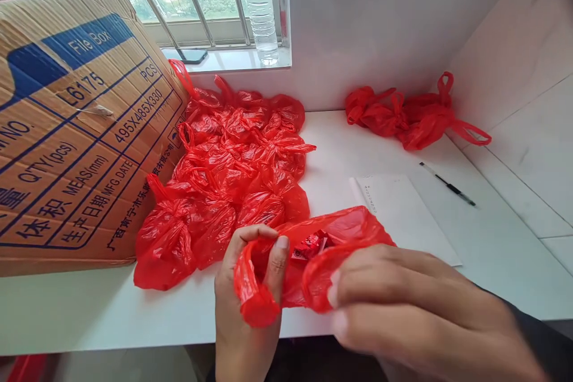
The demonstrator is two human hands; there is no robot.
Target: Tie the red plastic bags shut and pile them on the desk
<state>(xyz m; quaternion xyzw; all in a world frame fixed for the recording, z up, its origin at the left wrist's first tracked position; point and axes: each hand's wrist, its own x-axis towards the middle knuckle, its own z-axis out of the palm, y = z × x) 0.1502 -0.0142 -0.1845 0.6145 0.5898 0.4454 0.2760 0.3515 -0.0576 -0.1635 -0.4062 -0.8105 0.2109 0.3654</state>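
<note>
A thin red plastic bag point(351, 224) hangs open between my hands above the table's front edge. My left hand point(230, 304) is closed on the bag's left handle, which loops over the thumb. The fingers of my right hand point(403, 298), a little blurred, pinch the bag's near right rim. Inside the bag's mouth, small shiny red wrapped items point(310, 245) show; the rest of the contents is hidden. Just beyond my left hand stands a cluster of several tied red bags point(242, 161), full and rounded.
A large cardboard box point(85, 113) leans at the left. More red bags point(403, 116) lie crumpled at the back right. White paper point(403, 209) and a pen point(447, 185) lie on the white table point(505, 262). The windowsill holds a plastic bottle point(262, 18) and a phone point(192, 57).
</note>
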